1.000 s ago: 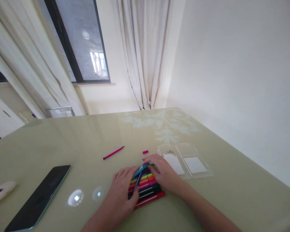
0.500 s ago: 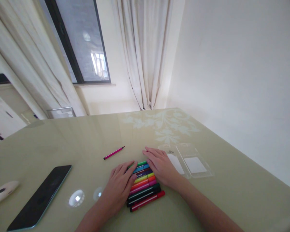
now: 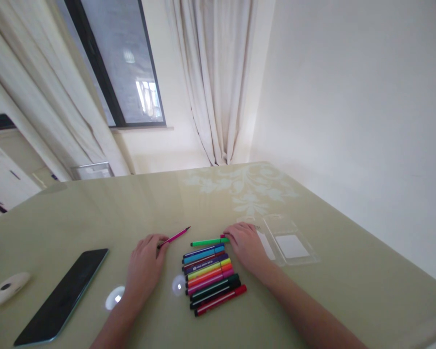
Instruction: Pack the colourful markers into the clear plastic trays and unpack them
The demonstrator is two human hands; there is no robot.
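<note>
My left hand (image 3: 147,264) pinches the rear end of a magenta felt-tip pen (image 3: 177,235) without a cap, its dark tip pointing up and right. Between the fingertips of my right hand (image 3: 246,245) a small magenta pen cap (image 3: 223,236) shows, mostly covered. Just beside those fingers lies a green felt-tip pen (image 3: 208,242), its capped end partly behind them. Below it, several capped pens form a slanted row, among them a blue pen (image 3: 203,254), a yellow pen (image 3: 208,271) and, nearest me, a red pen (image 3: 220,301).
An opened clear plastic case (image 3: 301,259) with white paper inserts lies right of my right hand. On the left are a dark phone (image 3: 61,295) and a white oval object (image 3: 7,290). The table (image 3: 131,203) meets a white wall (image 3: 366,121) on the right.
My left hand has left the row of pens, moved left and taken hold of the magenta pen. My right hand has shifted slightly right, and the green pen sits a little apart from the row.
</note>
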